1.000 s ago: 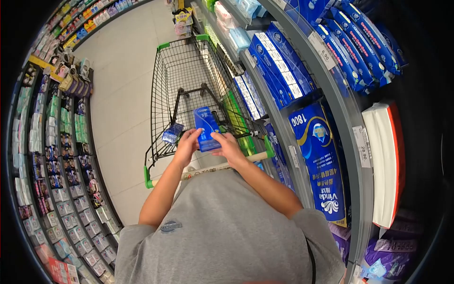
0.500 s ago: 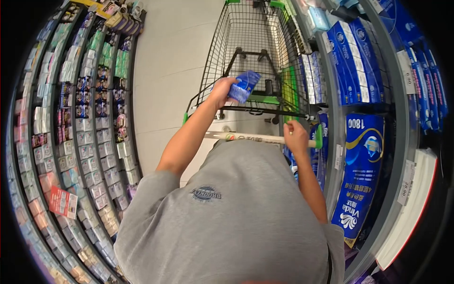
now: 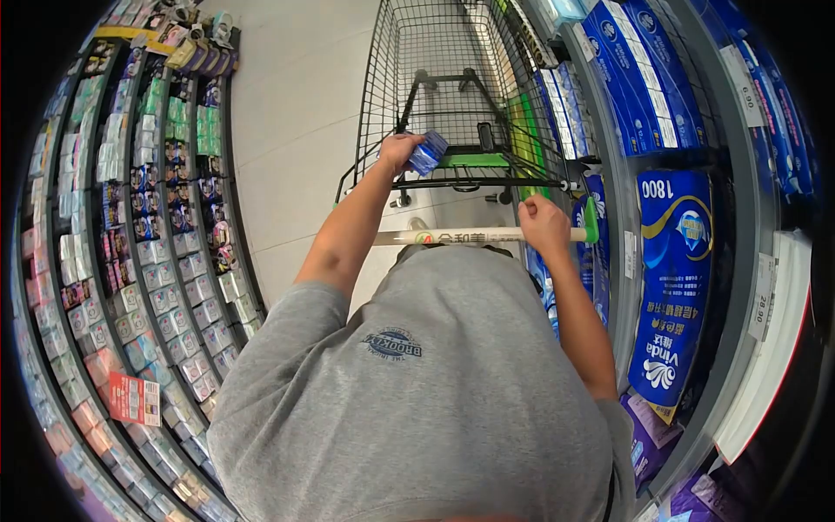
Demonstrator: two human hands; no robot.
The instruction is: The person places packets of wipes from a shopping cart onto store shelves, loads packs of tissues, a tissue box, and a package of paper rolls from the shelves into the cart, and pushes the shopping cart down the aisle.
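My left hand [image 3: 400,150] reaches over the near end of a wire shopping cart [image 3: 435,48], fingers closed on one edge of a small blue plastic-wrapped pack [image 3: 429,156]. The pack is tilted, and its print is too small to read. At the right end of the cart's pale handle bar [image 3: 470,236], my right hand [image 3: 546,223] rests with curled fingers around the bar. Within the cart's wire basket I see a green panel [image 3: 524,130] along the right side.
Close on the right, shelves hold blue tissue packs [image 3: 639,78] and a large blue Vinda bag [image 3: 674,287]. A shelf price tag [image 3: 764,296] sticks out there. Left of a pale tiled floor [image 3: 291,113] runs a rack of small boxed goods [image 3: 161,252] with a red tag [image 3: 135,398].
The cart, handle and shelves sit higher in view. My left hand has turned the blue pack and shifted it slightly left. My right hand stays at the handle.
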